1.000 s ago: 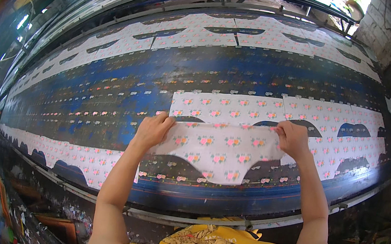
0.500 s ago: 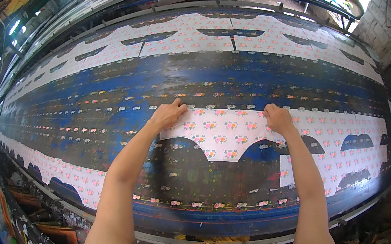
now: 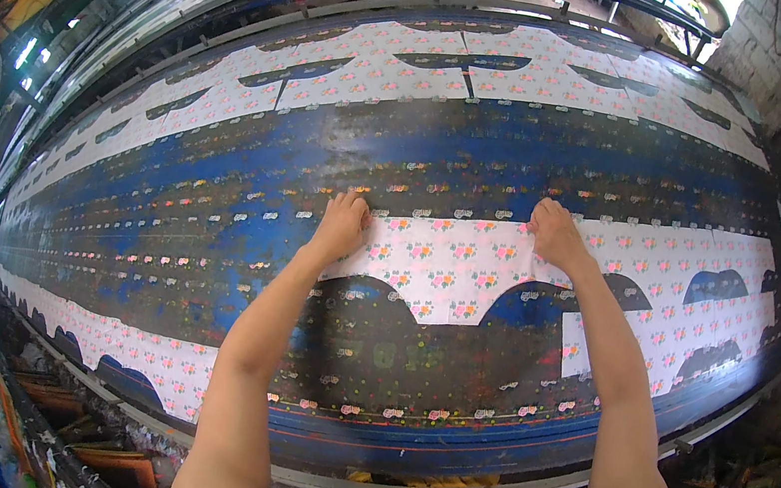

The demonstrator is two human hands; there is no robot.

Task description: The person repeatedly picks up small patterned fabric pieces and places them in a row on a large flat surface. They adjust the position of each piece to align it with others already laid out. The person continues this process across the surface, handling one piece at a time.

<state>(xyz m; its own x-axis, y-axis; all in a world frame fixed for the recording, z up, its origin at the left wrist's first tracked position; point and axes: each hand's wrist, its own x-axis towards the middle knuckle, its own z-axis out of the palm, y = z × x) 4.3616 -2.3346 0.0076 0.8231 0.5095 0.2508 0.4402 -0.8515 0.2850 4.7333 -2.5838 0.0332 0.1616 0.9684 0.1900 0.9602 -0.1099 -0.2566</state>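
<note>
A white fabric piece (image 3: 448, 265) printed with small pink and orange flowers lies on a long dark blue and black table (image 3: 371, 373). Its lower edge has curved cut-outs. My left hand (image 3: 344, 224) is closed on the piece's far left corner, fingers bent down and the tips partly hidden. At the far right corner my right hand (image 3: 558, 239) pinches the edge, and small creases run from its fingers. Right of that hand, more floral fabric (image 3: 656, 258) with curved cut-outs lies flat beside the held piece.
Floral pieces (image 3: 377, 65) line the table's far side, and another floral strip (image 3: 142, 353) runs along the near left edge. Rails (image 3: 344, 17) border the far side. Below the near left edge lie scraps and boards (image 3: 114, 470). A brick wall (image 3: 772, 59) stands at the far right.
My left hand has shifted slightly right and up along the piece's corner, its fingers more upright. My right hand has hardly moved. The fabric piece stays almost in place.
</note>
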